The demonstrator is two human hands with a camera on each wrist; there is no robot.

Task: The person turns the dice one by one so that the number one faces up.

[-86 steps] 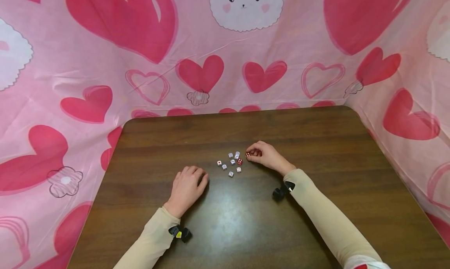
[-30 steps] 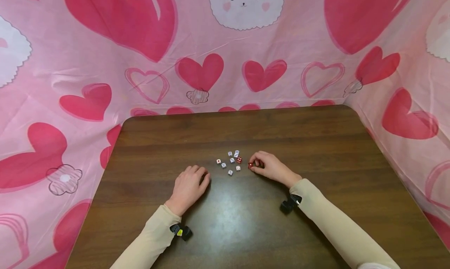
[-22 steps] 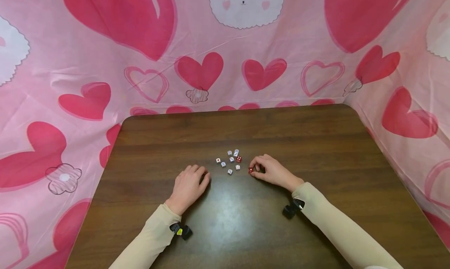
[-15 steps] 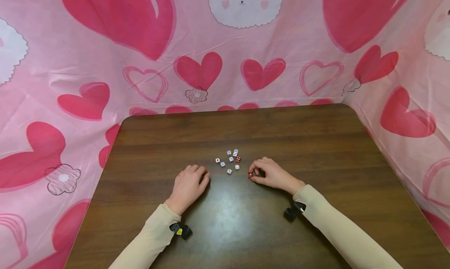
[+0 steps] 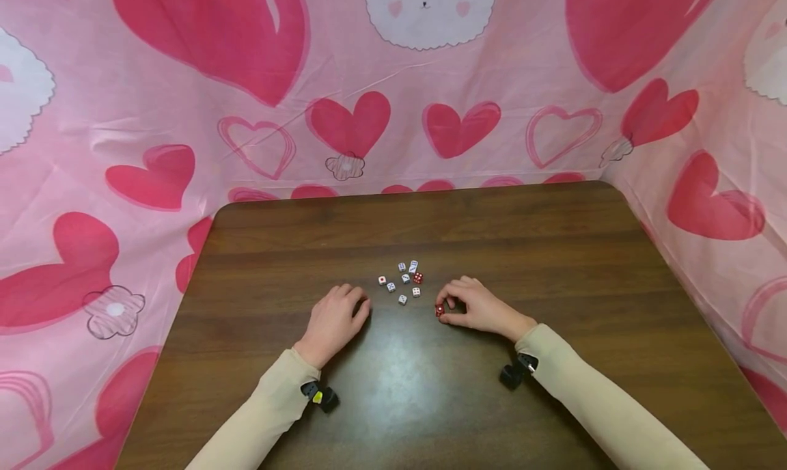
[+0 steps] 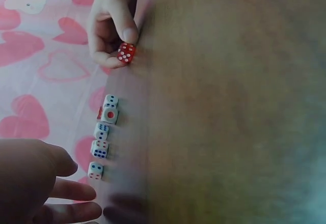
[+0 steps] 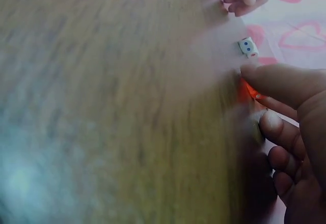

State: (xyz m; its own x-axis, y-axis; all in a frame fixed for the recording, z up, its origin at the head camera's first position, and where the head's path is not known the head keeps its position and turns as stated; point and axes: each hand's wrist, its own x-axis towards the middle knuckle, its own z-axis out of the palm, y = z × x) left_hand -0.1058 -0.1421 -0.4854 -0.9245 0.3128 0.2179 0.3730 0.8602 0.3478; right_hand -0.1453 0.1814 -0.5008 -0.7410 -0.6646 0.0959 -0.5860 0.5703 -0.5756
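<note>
Two red dice (image 5: pixel 439 310), seven or eight white dice (image 5: pixel 391 287), two hands (image 5: pixel 479 307).

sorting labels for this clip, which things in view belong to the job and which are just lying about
Likely part of the job:
red die, held by the right hand
other red die, on the table
white dice, grouped around it

Just there:
heart-print cloth
black wrist cameras

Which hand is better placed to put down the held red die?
Probably the right hand: it pinches that red die, while the left hand is apart from it and holds nothing.
</note>
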